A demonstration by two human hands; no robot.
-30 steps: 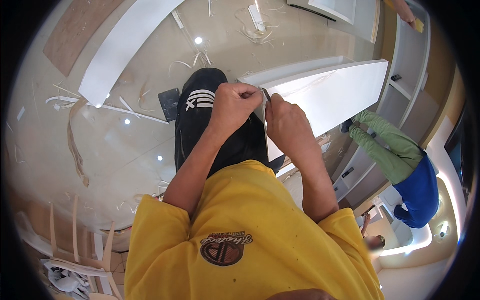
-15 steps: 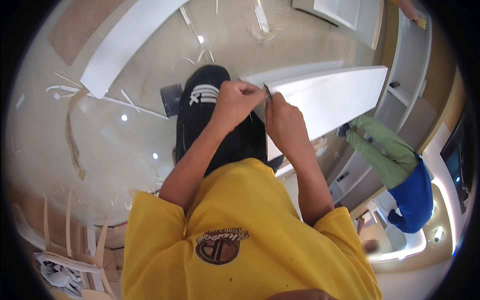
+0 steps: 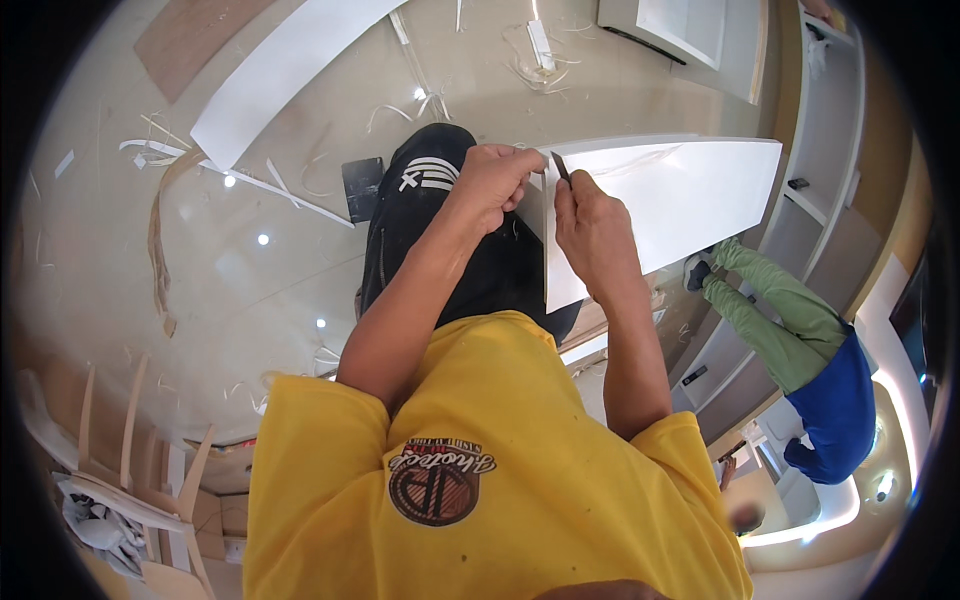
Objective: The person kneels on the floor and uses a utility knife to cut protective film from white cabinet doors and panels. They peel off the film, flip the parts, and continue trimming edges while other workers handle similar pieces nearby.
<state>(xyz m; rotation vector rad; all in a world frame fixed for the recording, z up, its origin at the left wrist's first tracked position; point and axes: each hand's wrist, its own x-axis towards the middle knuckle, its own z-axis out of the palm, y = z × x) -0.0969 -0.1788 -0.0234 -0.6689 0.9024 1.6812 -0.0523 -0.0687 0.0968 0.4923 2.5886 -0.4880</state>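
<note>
A white board (image 3: 670, 200) stands beside my knee, its narrow end facing me. My right hand (image 3: 598, 232) is closed round a cutter knife with a dark blade (image 3: 560, 165), which points up and away over the board's near corner. Just left of that corner, my left hand (image 3: 497, 185) is curled with thumb and forefinger pressed together, close to the blade. What the left fingers pinch, if anything, is too small to make out. My bent leg in black trousers (image 3: 425, 235) lies under the left wrist.
Thin offcut strips (image 3: 265, 188) are strewn over the tiled floor. A long white panel (image 3: 270, 85) lies at far left, and a dark square block (image 3: 362, 188) is by my leg. At right, a person in green trousers (image 3: 785, 305) stands near white cabinets (image 3: 835, 120).
Both hands have moved slightly right in the picture. The knife and my left fingertips are a little farther apart, and more of the board's near end shows.
</note>
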